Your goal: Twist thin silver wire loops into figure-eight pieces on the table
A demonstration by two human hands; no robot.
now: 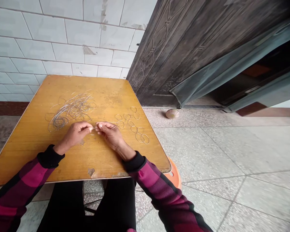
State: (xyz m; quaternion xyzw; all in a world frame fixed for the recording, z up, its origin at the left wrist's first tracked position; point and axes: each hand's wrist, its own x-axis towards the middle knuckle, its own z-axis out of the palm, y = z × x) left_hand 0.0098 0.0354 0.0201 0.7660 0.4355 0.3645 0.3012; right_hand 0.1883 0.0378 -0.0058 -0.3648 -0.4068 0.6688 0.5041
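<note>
My left hand (76, 133) and my right hand (110, 135) sit close together over a yellow wooden tabletop (111, 96), their fingertips pinching a short, thin silver wire (93, 128) between them. To the left of my left hand lies a tangled heap of thin silver wire loops (71, 111). Several separate wire rings, linked in a loose chain (131, 124), lie to the right of my right hand. The chain's lower end curves near my right wrist.
A dark embossed metal door (178, 48) stands partly open beyond the table's right edge. White tiles (50, 42) cover the wall behind. A small round pinkish object (172, 113) rests on the speckled floor. An orange plastic stool rim (175, 174) shows under the table's right corner.
</note>
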